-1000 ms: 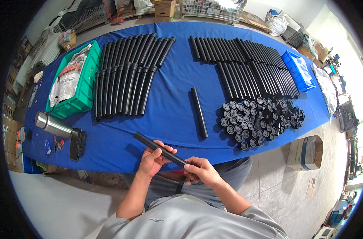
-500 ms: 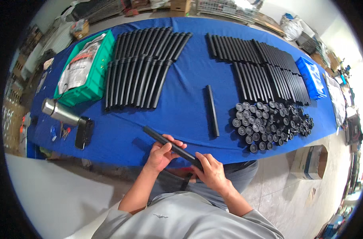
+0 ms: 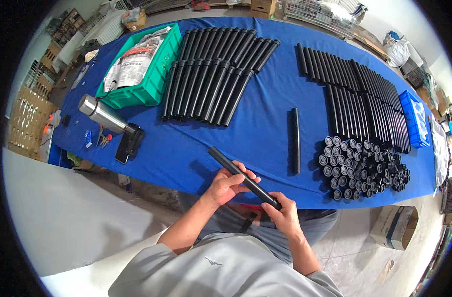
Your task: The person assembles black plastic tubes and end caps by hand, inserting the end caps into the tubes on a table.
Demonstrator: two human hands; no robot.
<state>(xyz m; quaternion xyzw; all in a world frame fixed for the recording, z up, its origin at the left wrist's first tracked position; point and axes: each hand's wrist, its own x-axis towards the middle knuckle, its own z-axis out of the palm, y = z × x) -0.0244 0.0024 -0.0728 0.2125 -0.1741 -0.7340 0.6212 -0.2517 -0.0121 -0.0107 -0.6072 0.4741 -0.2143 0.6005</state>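
A black tube (image 3: 224, 159) slants in front of me over the table's near edge, held by both hands. My left hand (image 3: 225, 187) is closed around its middle, the thumb lying along the top. At the lower right end my right hand (image 3: 285, 218) grips the tube between thumb and fingers; whether a cap sits in those fingers is hidden. One loose black tube (image 3: 296, 141) lies on the blue cloth, right of the held one. Farther right is a cluster of round black caps (image 3: 342, 168).
Tubes with collared ends (image 3: 213, 79) lie in two rows at the back left; plain tubes (image 3: 347, 111) fill the back right. Around them are a green crate (image 3: 136, 94), a steel flask (image 3: 104, 115), a phone (image 3: 124, 148), a blue bin (image 3: 418, 128) and a floor carton (image 3: 394, 227).
The whole view has swung left, so the table and its contents appear farther right. Both hands still hold the tube, and its lower end now shows more clearly at my right fingers.
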